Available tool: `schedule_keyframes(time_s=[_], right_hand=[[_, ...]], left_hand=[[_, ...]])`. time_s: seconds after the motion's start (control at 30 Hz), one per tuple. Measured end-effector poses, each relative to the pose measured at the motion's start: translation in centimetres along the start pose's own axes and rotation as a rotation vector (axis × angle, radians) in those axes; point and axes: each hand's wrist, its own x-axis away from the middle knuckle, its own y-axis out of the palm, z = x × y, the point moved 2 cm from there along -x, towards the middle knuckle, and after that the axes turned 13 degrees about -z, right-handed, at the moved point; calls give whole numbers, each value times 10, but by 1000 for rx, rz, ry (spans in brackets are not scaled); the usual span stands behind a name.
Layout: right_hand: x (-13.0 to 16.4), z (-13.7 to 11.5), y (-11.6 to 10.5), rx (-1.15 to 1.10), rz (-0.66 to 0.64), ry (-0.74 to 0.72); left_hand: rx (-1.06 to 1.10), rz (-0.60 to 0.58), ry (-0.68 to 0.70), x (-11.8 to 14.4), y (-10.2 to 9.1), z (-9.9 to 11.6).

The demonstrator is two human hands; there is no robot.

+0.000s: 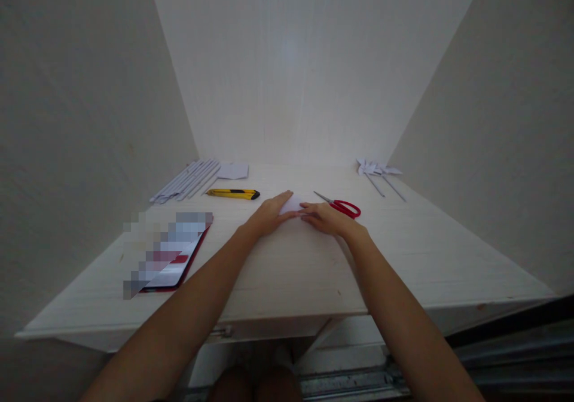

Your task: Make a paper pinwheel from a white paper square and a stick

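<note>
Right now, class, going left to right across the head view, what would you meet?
Rolled paper sticks, yellow cutter, left hand, white paper, red scissors, paper pinwheels.

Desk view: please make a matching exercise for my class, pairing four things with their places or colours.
Things:
1. paper
2. cutter
3. scissors
4. pinwheels

Places or colours:
A. red handles, beside the right hand
B. far right of the desk
C. touched by both hands
D. yellow and black

Pairs: 1-C, 2-D, 3-A, 4-B
</note>
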Motion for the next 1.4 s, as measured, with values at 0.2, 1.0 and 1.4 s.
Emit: schedule_keyframes(time_s=[0.2,1.0,1.4], right_hand=[[2,-5,-3,-23,69,23],[-3,4,-2,-354,241,28],[-4,0,-6,-237,258,-44]], left_hand=[[24,63,-170,-2,1,-6],[645,158,-32,-4,-4,-5],[357,157,-10,-4,-10,-2]])
